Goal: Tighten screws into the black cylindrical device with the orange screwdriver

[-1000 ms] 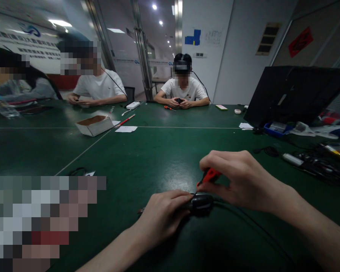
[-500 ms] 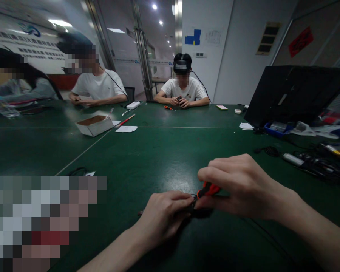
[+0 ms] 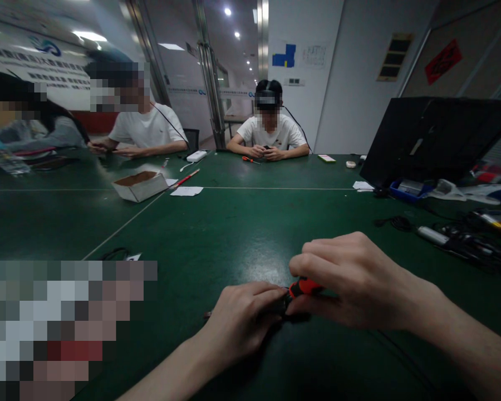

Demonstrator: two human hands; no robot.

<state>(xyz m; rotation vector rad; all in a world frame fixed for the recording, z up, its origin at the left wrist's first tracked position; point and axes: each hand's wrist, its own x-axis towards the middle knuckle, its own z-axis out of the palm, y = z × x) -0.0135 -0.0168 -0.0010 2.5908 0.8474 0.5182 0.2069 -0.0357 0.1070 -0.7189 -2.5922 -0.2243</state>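
Observation:
My right hand point(image 3: 350, 278) is closed around the red-and-black handle of a screwdriver point(image 3: 304, 287), thumb below and fingers above. Its tip end points left, toward my left fingertips, and the shaft is hidden. Low over the green table point(image 3: 217, 234), my left hand point(image 3: 242, 312) is closed on a small dark object point(image 3: 281, 304). Most of that object is covered by my fingers, so its kind cannot be made out. The screwdriver meets or nearly meets it at my left fingertips. A thin dark cable point(image 3: 401, 351) runs across the table below my right wrist.
A white open box point(image 3: 137, 192) and paper point(image 3: 187, 191) lie ahead on the left. To the right stand a black monitor point(image 3: 434, 139), a blue tray point(image 3: 409, 189) and tangled cables point(image 3: 463, 245). A person point(image 3: 271, 131) across the table handles a small dark thing beside another screwdriver point(image 3: 250, 160).
The screwdriver handle has turned and tipped slightly lower in my right hand, whose fingers have shifted a little. My left hand stays almost in place. Across the table, the co-workers' hands have moved slightly.

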